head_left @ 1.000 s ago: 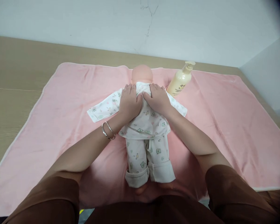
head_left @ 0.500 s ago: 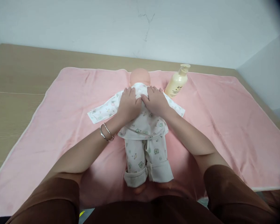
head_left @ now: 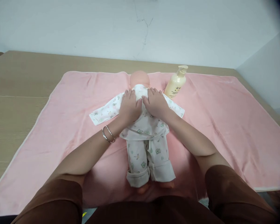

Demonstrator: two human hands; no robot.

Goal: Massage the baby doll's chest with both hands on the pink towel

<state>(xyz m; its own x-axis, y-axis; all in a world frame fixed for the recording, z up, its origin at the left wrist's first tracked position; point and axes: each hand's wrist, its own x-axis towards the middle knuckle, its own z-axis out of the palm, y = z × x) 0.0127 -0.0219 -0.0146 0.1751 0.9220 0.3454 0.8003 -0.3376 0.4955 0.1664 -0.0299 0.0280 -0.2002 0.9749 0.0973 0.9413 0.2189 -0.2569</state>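
A baby doll [head_left: 140, 79] lies with its bald head away from me and its feet toward me. It wears a white printed top [head_left: 146, 129] and matching trousers [head_left: 157, 152] with rolled cuffs. My left hand [head_left: 131, 107] rests flat on the left part of its upper back, fingers stretched toward the shoulder. On the right part lies my right hand [head_left: 156, 104], also flat and open. The two thumbs point at each other near the middle of the top. Both sleeves spread outward; the doll's hands cannot be seen.
Under the doll a pink blanket [head_left: 70, 102] covers much of the wooden table [head_left: 16, 81]. A cream pump bottle [head_left: 176, 84] stands, looking tilted in this view, beyond the right sleeve. Behind the table rises a white wall [head_left: 95, 31] with a crack.
The camera view has shifted slightly. Both hands stay flat on the doll's back, with hardly any movement against it.
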